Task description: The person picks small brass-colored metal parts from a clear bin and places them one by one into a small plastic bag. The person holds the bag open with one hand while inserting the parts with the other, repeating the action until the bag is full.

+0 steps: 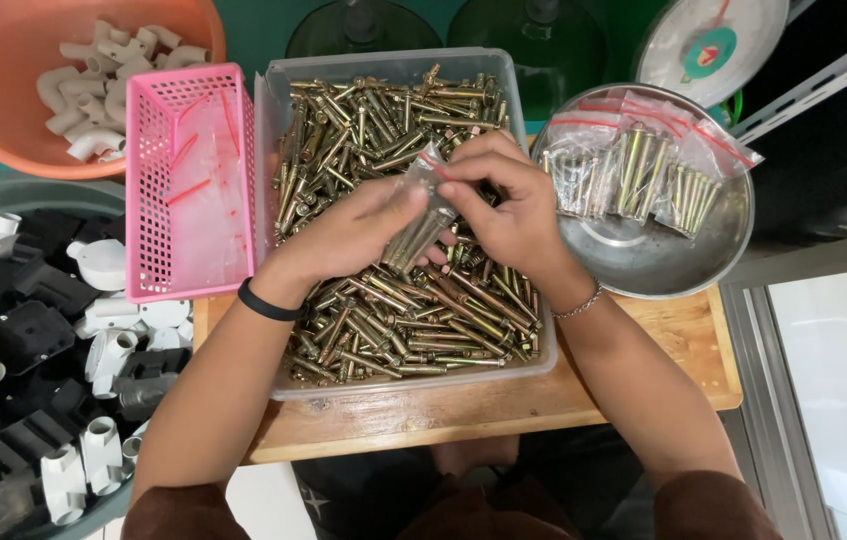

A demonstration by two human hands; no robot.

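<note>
Wood table (503,410), bolt bin (393,70): left hand (358,235) & right hand (508,205) both pinch small bolt bag (423,215).

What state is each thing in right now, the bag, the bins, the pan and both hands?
small clear bag: part-filled with bolts, held by both hands
left hand: grip shut on bag
right hand: pinching bag's top
clear bin: full of loose bolts
pink basket: holds empty bags
metal pan: holds filled bags

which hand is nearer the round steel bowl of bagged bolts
Right. The right hand pinches the small clear bag of bolts just beside the round steel bowl; the left hand holds the bag from the far side.
</note>
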